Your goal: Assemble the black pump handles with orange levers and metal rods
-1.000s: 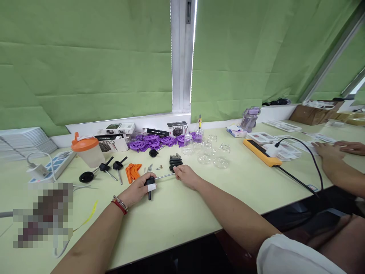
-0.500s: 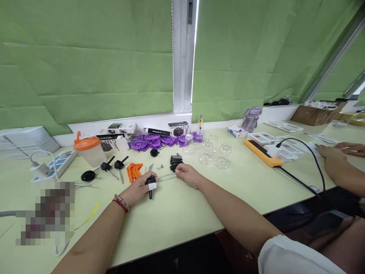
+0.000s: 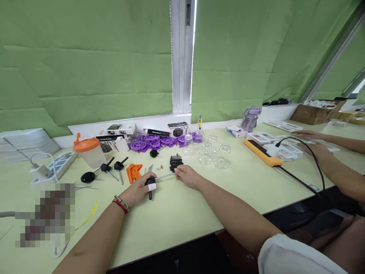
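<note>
My left hand (image 3: 138, 189), a white wrap on one finger, is closed around a black plastic part (image 3: 150, 182) with a short black stem pointing down. From this part a thin metal rod (image 3: 165, 176) runs to the right. The fingertips of my right hand (image 3: 187, 177) pinch the rod's far end. Just beyond my right hand lie several black handle-like pieces (image 3: 176, 163) and small springs (image 3: 178, 156). Bent orange plastic pieces (image 3: 134, 172) and loose metal pins (image 3: 149, 168) are near my left hand. Farther left are similar black parts with rods (image 3: 119, 166).
Behind are purple plastic discs (image 3: 152, 141) and cardboard boxes (image 3: 114, 144). Clear glass jars (image 3: 224, 151) stand to the right, near a yellow power strip (image 3: 262, 154). An orange-lidded cup (image 3: 88, 150) is at left. A co-worker's hands (image 3: 316, 148) handle flat items at far right.
My two hands keep their hold on the black part and its rod, with hardly any movement. At right, the co-worker's hands have shifted farther in over the table.
</note>
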A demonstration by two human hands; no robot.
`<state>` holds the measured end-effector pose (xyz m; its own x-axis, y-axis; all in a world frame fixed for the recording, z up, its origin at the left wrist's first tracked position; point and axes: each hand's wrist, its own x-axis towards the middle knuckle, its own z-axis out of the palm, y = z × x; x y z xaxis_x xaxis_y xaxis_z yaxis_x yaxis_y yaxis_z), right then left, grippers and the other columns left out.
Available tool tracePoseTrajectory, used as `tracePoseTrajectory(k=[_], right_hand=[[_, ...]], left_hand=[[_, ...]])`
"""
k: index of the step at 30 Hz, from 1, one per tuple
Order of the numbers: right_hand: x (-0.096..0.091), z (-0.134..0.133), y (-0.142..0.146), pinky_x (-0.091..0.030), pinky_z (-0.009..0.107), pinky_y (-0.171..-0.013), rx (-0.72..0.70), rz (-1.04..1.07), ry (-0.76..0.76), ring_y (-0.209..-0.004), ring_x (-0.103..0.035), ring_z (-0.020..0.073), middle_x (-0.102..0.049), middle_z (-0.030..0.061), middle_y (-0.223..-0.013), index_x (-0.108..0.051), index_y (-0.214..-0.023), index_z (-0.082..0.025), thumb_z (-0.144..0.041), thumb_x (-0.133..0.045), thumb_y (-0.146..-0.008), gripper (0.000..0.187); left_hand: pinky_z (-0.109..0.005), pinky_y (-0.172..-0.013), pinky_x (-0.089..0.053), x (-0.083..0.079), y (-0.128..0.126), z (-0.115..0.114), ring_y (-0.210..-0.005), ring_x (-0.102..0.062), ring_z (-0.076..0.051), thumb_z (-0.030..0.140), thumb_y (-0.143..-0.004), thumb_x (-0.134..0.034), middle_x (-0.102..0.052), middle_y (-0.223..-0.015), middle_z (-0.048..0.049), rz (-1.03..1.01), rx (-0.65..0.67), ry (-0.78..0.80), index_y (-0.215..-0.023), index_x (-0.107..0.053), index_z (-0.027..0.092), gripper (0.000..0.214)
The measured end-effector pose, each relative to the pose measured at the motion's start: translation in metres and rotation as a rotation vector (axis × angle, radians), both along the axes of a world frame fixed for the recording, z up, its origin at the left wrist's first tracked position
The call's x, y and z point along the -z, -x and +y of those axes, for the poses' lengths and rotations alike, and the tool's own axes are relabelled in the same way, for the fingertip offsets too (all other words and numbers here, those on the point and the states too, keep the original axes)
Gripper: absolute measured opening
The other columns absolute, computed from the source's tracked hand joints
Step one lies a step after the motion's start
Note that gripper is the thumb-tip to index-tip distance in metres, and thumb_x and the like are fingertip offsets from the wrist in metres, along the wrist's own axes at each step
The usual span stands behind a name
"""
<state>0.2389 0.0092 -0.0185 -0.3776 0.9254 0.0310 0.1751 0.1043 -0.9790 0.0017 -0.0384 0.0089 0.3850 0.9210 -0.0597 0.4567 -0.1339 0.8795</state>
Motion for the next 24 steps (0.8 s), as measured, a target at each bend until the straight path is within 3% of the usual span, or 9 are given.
tracePoseTrajectory(k=[8, 13, 18, 24], right_hand=[[0.004, 0.0022, -0.0008, -0.03, 0.024, -0.053, 0.014, 0.007, 0.004, -0.053, -0.037, 0.0093, -0.05, -0.0012, -0.061, -0.051, -0.066, -0.017, -0.05, -0.047, -0.086, 0.038], [-0.0042, -0.0025, -0.0038, -0.027, 0.022, -0.051, -0.045, 0.157, 0.112, -0.05, -0.036, 0.0074, -0.051, -0.0042, -0.064, -0.049, -0.082, -0.019, -0.04, -0.059, -0.079, 0.024], [-0.0029, -0.002, -0.0032, -0.024, 0.022, -0.051, -0.053, 0.149, 0.093, -0.05, -0.034, 0.007, -0.05, -0.0051, -0.06, -0.047, -0.075, -0.018, -0.031, -0.063, -0.074, 0.02], [-0.0034, -0.0021, -0.0017, -0.024, 0.022, -0.05, -0.038, 0.127, 0.132, -0.049, -0.033, 0.0061, -0.052, -0.0038, -0.062, -0.048, -0.073, -0.017, -0.041, -0.061, -0.076, 0.027]], left_hand=[[-0.023, -0.058, -0.035, 0.0038, 0.0016, 0.0019, -0.064, -0.037, -0.013, 0.042, -0.079, -0.056, -0.04, -0.073, 0.0035, -0.028, 0.003, 0.018, -0.099, -0.051, 0.022, 0.029], [-0.022, -0.057, -0.035, 0.0028, 0.0009, 0.0013, -0.063, -0.037, -0.012, 0.041, -0.079, -0.056, -0.04, -0.073, 0.0035, -0.046, 0.008, 0.023, -0.099, -0.05, 0.021, 0.028], [-0.022, -0.057, -0.036, 0.0008, -0.0001, 0.0004, -0.063, -0.039, -0.012, 0.041, -0.078, -0.057, -0.044, -0.075, 0.0031, -0.035, 0.0, 0.025, -0.099, -0.051, 0.021, 0.03], [-0.022, -0.058, -0.036, 0.0009, -0.0002, 0.0004, -0.064, -0.039, -0.012, 0.042, -0.079, -0.056, -0.043, -0.076, 0.0035, -0.037, 0.009, 0.022, -0.1, -0.05, 0.021, 0.03]])
